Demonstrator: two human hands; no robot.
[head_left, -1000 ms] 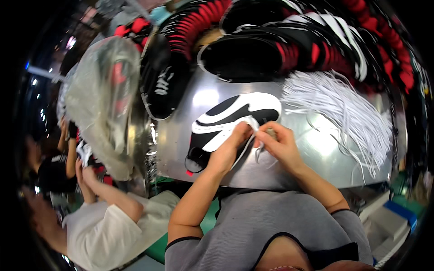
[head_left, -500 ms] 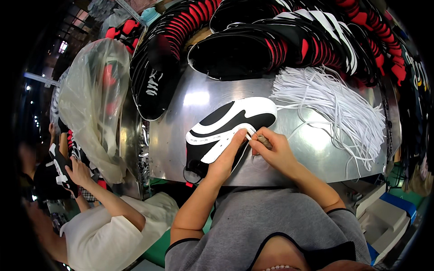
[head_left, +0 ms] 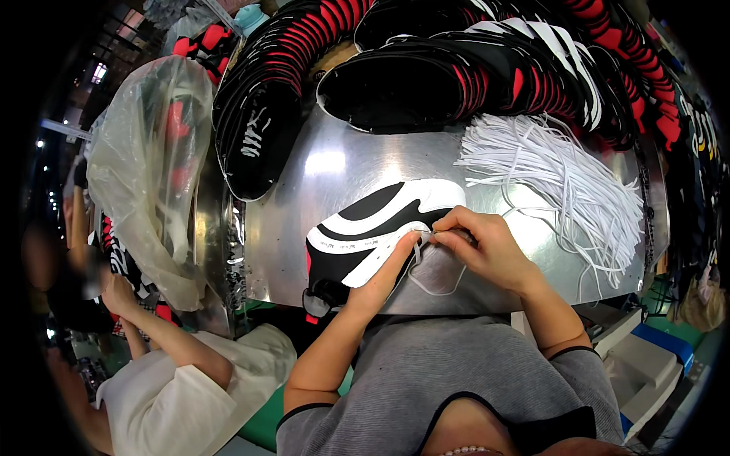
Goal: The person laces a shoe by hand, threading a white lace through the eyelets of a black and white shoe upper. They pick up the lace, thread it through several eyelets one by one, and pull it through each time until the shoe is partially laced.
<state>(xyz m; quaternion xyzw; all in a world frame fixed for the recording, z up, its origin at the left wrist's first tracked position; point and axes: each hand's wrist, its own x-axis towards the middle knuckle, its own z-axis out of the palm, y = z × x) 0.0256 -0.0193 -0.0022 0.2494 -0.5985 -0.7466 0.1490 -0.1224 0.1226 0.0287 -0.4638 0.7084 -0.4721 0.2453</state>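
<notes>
A black and white shoe upper (head_left: 357,222) with a red edge lies tilted on the metal table in front of me. My left hand (head_left: 372,292) grips its near side, with the thumb along the white strip of eyelets. Close to the end of that strip, my right hand (head_left: 490,247) pinches a thin white shoelace (head_left: 439,293) between thumb and fingers. Below the fingertips the lace hangs in a loose loop onto the table. My right fingers hide whatever else lies in the palm.
White laces (head_left: 559,197) lie bundled on the right of the metal table (head_left: 277,251). Rows of stacked black and red uppers (head_left: 388,91) line the far side. A clear plastic bag (head_left: 144,190) stands at left, beside a co-worker in a white shirt (head_left: 171,410).
My right hand has shifted slightly right and now pinches the lace, whose loop has appeared below. The brown handle seen in that hand is now out of sight. The upper has turned slightly.
</notes>
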